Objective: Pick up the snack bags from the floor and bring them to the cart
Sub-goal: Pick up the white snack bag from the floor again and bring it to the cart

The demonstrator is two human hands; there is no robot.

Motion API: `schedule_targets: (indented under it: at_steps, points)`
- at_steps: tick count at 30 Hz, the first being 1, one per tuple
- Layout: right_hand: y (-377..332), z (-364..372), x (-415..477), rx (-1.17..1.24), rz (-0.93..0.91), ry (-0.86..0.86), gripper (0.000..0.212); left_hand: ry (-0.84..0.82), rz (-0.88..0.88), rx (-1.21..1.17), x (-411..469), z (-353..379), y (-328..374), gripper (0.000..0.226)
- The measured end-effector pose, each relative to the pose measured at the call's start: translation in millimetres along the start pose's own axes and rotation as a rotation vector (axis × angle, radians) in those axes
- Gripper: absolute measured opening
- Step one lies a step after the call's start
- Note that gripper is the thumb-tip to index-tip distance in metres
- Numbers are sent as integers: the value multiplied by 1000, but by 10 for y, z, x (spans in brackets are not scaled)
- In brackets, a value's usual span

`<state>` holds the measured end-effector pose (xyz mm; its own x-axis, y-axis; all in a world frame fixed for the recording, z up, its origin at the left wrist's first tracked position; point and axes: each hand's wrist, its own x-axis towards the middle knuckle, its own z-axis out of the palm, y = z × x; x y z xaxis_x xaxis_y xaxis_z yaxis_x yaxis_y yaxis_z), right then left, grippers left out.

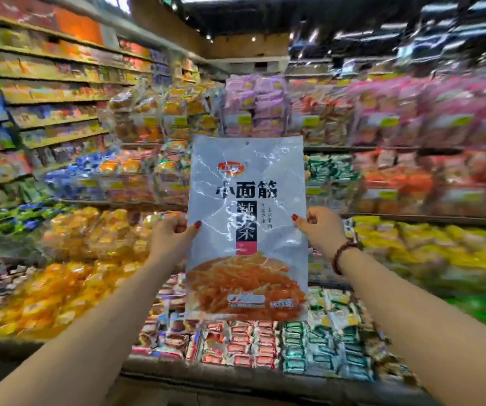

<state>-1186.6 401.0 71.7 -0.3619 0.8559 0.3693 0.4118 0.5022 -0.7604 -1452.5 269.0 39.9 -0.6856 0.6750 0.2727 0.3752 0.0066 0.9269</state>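
Observation:
A large pale grey snack bag [247, 230] with black characters and a picture of orange strips hangs upright in front of me at chest height. My left hand [171, 232] pinches its left edge with thumb on the front. My right hand [320, 227], with a dark bead bracelet on the wrist, pinches its right edge at the same height. Both arms are stretched forward. No cart and no floor bags are in view.
Store shelves packed with snack packets fill the view: a tall shelf wall [54, 92] on the left, a corner display [253, 106] straight ahead, more shelves [429, 127] to the right. A low shelf edge [235, 373] runs below the bag. The surroundings are motion-blurred.

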Motion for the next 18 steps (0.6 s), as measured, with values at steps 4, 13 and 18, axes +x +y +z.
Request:
schedule_targets:
  at_steps: [4,13,18]
  points:
    - [384,-859,-262,-122,98,157,51,-173,67,35,-100,926,383,33]
    - [1406,-2942,-1203,-173,343,496,36,-545,253,-15,-1102,3085,1421,25]
    - [1827,-4146,-1994,-199,467,644,48,-703,306,-89,-2013,4349,2019,31]
